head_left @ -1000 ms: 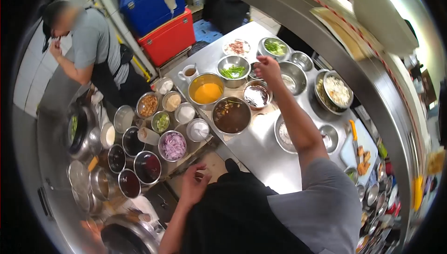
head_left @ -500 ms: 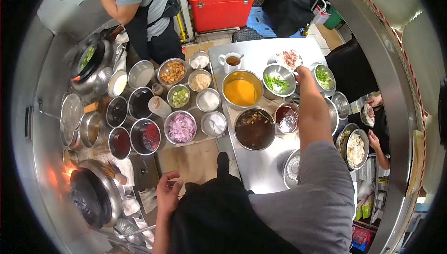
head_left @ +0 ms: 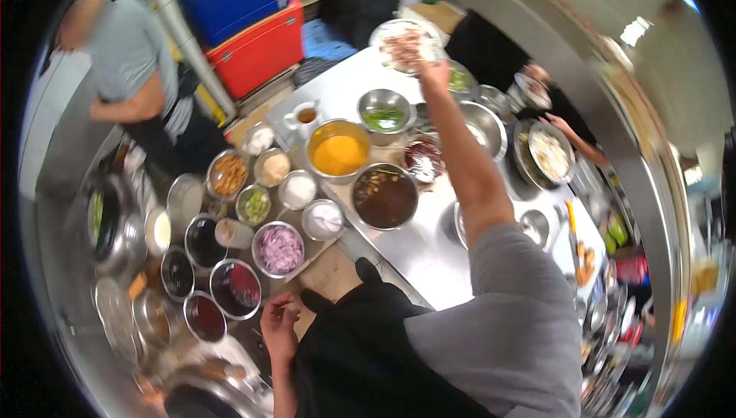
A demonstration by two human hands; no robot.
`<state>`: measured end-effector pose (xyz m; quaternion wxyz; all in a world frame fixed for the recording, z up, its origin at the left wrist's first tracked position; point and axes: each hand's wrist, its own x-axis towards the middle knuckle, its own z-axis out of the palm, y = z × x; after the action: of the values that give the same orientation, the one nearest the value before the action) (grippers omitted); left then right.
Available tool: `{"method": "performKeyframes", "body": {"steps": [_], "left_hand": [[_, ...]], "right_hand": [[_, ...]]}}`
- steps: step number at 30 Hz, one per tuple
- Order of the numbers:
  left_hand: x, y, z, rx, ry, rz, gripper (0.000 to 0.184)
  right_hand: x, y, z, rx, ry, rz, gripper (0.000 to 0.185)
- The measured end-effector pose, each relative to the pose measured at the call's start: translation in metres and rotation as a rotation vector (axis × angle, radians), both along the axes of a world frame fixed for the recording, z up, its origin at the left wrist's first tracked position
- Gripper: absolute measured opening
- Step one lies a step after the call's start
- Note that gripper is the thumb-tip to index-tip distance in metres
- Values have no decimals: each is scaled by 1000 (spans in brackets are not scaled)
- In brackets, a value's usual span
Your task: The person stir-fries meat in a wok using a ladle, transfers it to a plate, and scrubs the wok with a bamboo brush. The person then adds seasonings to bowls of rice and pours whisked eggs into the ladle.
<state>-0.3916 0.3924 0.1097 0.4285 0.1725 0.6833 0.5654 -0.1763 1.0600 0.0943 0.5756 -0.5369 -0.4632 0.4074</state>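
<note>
At the far end of the steel table, my right hand [head_left: 435, 74] grips the near edge of a white plate [head_left: 435, 39] at arm's length. Pinkish sliced meat [head_left: 402, 51] lies on it. Below the plate are a steel bowl of cut greens [head_left: 383, 117] and, partly behind my hand, another bowl with green pieces [head_left: 458, 79]. My left hand [head_left: 280, 324] hangs low beside my black apron, fingers loosely bent and apart, holding nothing. Nearest to it are a bowl of chopped purple onion [head_left: 279, 249] and a pot of dark red sauce [head_left: 237, 287].
Pots of orange liquid [head_left: 339, 148] and brown broth [head_left: 386, 197] stand on the table [head_left: 414, 264]. Several seasoning bowls crowd the left counter. A person in grey [head_left: 130, 57] stands at upper left. Another person's hands [head_left: 563, 128] are at right, near a bowl of pale pieces [head_left: 550, 154].
My view has turned, so the table appears slanted and more shows at right. The plate of meat looks larger, farther from the bowl of greens, still in my right hand. My left hand stays low.
</note>
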Motion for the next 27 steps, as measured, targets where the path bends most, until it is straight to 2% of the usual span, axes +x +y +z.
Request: {"method": "performKeyframes", "body": {"steps": [1,2,3,4,5,6,7,8,9,10,12,13,14,16,19,21,23,26,27], "left_hand": [[-7,8,7,38,-1,-28,22],[-18,14,6,56,-5,-79,22],[-31,15,3,75,-30,-93,20],[-41,16,2,91,-54,-99,19],[-48,19,6,93,-44,-131,20],[-55,21,9,94,-45,-156,20],[-63,23,9,86,-48,-206,21],[-69,22,8,73,-51,-251,22],[-74,22,-1,90,-75,-267,26],[-78,21,-6,81,-77,-282,26],[-81,18,-11,53,-238,-314,30],[-82,14,-12,33,-290,-329,33],[-80,9,-11,16,-297,-366,33],[-75,6,-7,23,-442,-330,34],[-78,5,-17,-60,-395,-415,31],[-72,8,-3,-153,-357,-444,30],[-64,12,0,-121,-330,-475,27],[-60,25,-15,-120,-353,-549,27],[-59,30,-20,-150,-399,-582,28]], "right_hand": [[2,-31,6,70,103,59,27],[0,-86,40,-51,-10,74,25],[-4,-134,63,-53,5,106,22],[-7,-178,74,-79,-49,152,20],[-7,-207,62,-191,14,191,30],[-11,-260,78,-209,-23,232,23],[-18,-300,71,-265,149,288,17],[-25,-348,81,-368,191,281,12],[-26,-374,57,-465,233,332,11],[-31,-403,33,-453,230,333,11],[-38,-464,20,-559,243,397,18],[-43,-488,9,-568,130,409,18],[-45,-506,-13,-559,76,447,18],[-49,-541,7,-594,-60,464,20],[-51,-563,-3,-538,-274,484,27],[-48,-570,-2,-498,-293,483,27],[-43,-572,0,-430,-310,480,26],[-24,-576,-43,-378,-136,330,26],[-8,-576,-46,-443,-165,306,27]]}}
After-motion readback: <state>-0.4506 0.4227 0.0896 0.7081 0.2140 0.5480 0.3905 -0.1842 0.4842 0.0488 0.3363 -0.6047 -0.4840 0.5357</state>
